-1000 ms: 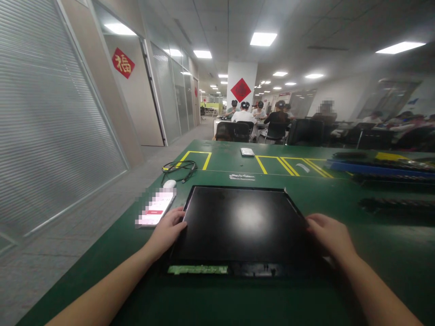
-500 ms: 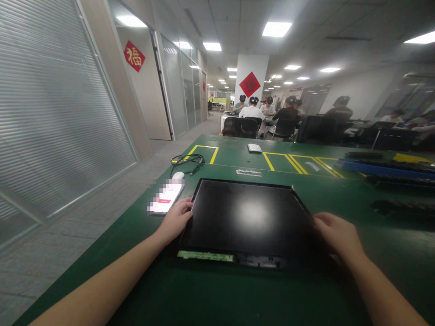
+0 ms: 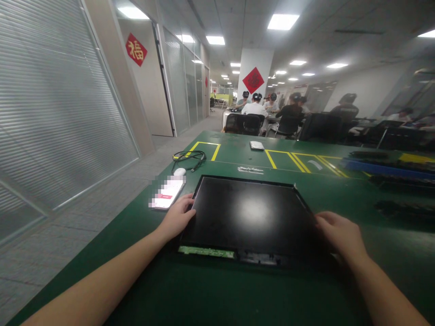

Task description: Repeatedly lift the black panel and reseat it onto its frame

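A black LCD screen panel (image 3: 238, 213) lies face up in front of me, a ceiling light mirrored in its surface. Along its near edge a strip of green circuit board (image 3: 207, 251) is exposed. My left hand (image 3: 178, 215) grips the panel's left edge, thumb on top and fingers partly hidden at the side. On the right edge, my right hand (image 3: 341, 231) holds it with the thumb and finger closed; its other fingertips are hidden. Just left of my left hand is a phone (image 3: 170, 194) with a lit, partly blurred screen.
Beyond the phone are a small white object (image 3: 180, 172) and a coiled black cable (image 3: 189, 158). White strips (image 3: 250, 170) and a small silver box (image 3: 257, 146) lie farther back on the green table (image 3: 217, 294). Dark and blue long parts (image 3: 380, 167) are at right. People (image 3: 254, 107) sit beyond.
The view has shifted slightly, so everything sits a little differently in the picture. Both hands keep their hold on the screen panel, which stays in about the same place on the table.
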`<state>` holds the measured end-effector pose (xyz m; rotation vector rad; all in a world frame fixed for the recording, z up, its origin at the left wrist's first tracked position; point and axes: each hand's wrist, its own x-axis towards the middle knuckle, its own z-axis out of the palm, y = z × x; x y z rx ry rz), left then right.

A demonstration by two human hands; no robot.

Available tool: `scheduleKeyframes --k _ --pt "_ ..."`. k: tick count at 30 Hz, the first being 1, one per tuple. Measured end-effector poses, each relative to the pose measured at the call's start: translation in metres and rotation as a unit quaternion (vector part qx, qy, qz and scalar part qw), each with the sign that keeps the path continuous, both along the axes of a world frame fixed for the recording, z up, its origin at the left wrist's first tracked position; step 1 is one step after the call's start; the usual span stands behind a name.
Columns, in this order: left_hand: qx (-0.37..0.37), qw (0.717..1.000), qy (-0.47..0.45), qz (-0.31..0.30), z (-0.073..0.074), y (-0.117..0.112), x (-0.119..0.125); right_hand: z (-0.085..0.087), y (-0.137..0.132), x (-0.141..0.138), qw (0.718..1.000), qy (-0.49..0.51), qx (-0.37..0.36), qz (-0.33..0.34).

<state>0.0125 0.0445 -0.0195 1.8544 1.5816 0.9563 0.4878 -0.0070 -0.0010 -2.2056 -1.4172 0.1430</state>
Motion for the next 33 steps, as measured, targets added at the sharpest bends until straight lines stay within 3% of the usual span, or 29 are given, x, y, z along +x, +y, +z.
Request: scheduleKeyframes --k 21,28,33 --pt "0.004 0.995 0.096 -0.025 0.004 -0.004 0.001 0.0 -0.002 -0.002 1.0 0.018 -0.014 -0.012" --pt "0.011 0.983 0.148 -0.11 0.014 -0.019 -0.004 0.001 0.0 -0.001 0.999 0.026 -0.014 -0.015" --pt "0.031 0.948 0.229 -0.219 0.032 -0.025 -0.018 0.0 -0.001 0.0 0.999 0.049 -0.008 -0.009"
